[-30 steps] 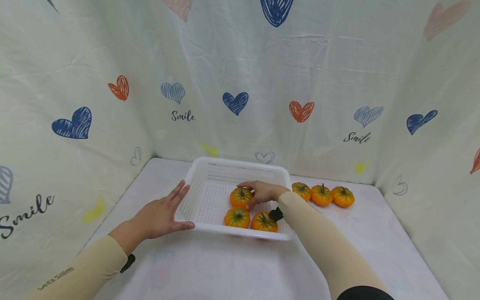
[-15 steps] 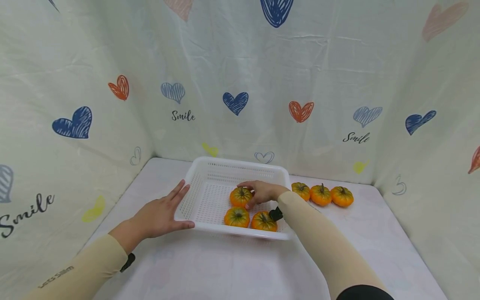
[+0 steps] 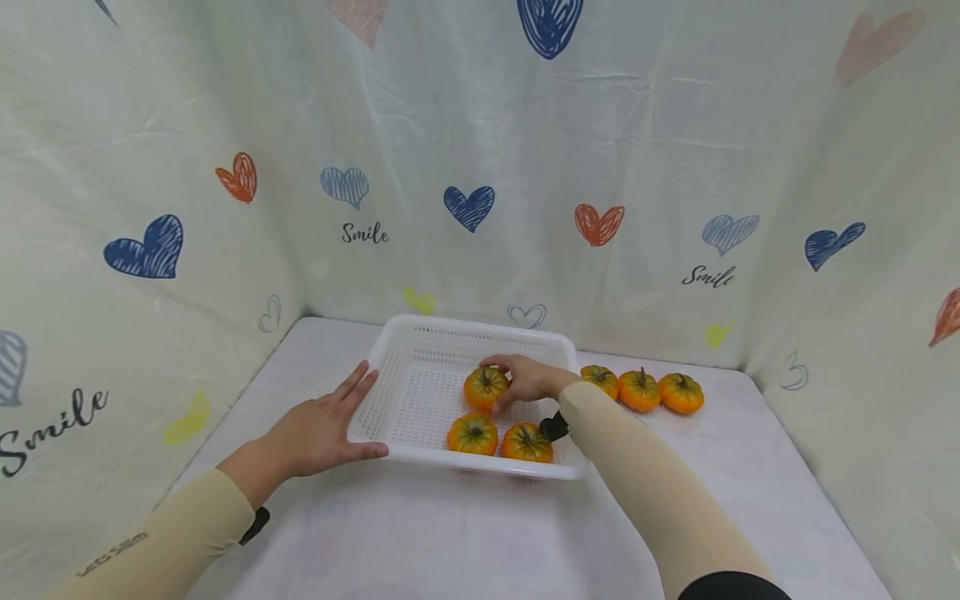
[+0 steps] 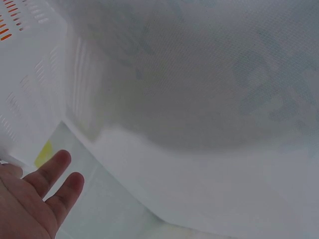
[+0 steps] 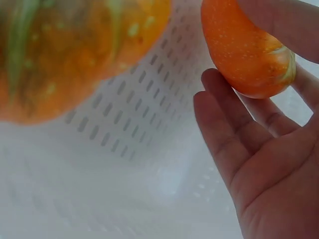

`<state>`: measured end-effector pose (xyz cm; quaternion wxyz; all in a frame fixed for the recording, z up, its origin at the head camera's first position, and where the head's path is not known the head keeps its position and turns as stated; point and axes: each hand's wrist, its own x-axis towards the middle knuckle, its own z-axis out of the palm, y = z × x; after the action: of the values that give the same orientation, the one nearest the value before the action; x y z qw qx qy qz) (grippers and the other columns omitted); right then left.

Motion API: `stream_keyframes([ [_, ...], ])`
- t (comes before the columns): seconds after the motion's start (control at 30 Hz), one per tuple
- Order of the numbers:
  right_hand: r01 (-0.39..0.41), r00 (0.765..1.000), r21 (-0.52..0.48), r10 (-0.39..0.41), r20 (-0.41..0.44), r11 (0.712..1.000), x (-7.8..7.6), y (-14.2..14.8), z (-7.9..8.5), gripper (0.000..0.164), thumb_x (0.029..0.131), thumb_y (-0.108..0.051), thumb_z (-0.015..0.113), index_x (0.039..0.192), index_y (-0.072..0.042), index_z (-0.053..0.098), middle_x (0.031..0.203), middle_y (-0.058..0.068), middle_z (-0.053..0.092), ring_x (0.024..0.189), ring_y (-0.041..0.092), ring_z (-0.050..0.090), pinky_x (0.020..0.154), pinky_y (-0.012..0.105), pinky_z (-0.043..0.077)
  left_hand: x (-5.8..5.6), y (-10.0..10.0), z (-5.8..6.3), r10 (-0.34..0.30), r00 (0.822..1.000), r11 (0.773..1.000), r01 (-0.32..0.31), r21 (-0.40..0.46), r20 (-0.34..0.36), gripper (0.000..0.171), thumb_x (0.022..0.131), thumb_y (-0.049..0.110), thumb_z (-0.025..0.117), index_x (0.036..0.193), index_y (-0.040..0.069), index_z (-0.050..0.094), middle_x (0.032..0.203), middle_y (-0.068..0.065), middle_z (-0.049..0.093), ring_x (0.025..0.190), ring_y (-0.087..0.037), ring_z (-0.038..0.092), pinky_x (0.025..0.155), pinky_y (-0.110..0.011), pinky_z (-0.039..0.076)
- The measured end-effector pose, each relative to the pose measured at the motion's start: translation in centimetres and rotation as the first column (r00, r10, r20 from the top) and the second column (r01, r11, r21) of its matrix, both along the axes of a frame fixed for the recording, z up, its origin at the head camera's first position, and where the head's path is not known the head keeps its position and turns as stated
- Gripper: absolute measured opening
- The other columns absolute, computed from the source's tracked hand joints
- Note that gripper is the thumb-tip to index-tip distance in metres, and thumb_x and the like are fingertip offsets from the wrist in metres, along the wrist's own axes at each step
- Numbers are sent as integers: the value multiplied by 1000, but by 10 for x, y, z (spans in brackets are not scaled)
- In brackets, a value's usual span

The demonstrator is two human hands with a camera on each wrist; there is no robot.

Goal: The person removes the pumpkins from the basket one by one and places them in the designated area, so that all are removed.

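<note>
A white plastic basket [image 3: 420, 456] with slotted walls stands on the table. In it, my right hand [image 3: 528, 379] grips a small orange-and-green pumpkin [image 3: 483, 388], fingers on its far side and thumb on the near side. The right wrist view shows this pumpkin [image 5: 249, 55] between thumb and fingers. Two more pumpkins lie along the basket's front wall, a left one [image 3: 472, 434] and a right one [image 3: 525, 442]. My left hand [image 3: 315, 433] is at the basket's left end, fingers spread and straight, thumb near the front corner. In the left wrist view two fingers [image 4: 60, 167] reach out straight.
Three pumpkins stand in a row on the table right of the basket: one partly behind my right arm [image 3: 600, 379], a middle one [image 3: 639, 390] and a right one [image 3: 681, 393]. A heart-printed curtain [image 3: 420, 125] encloses the back and sides of the white table [image 3: 450, 542].
My right hand and the gripped pumpkin have shifted slightly to the right and back, opening a small gap from the front left pumpkin. The left hand and basket keep their places.
</note>
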<state>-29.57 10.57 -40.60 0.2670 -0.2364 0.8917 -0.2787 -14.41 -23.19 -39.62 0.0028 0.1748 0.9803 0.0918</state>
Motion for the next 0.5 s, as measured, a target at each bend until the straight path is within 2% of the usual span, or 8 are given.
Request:
stream_keyframes([
  [0.23,19,998,-68,-23,-52,997,-1,6,6,76,81,-16,85,147,-24,47,144,14,48,124,27,51,105,45,42,0,0,-1,1,1000,1000,-1,-6,11,120,77,88,45,159,6,16,165,-15,13,123,-43,55,92,-55,48],
  [0.5,55,994,-154,-68,-86,987,-3,20,17,78,81,-22,85,148,-24,45,143,14,48,119,27,54,98,43,48,0,1,0,1,1000,1000,-1,-5,4,119,78,87,47,159,6,17,165,-15,13,122,-43,55,92,-55,49],
])
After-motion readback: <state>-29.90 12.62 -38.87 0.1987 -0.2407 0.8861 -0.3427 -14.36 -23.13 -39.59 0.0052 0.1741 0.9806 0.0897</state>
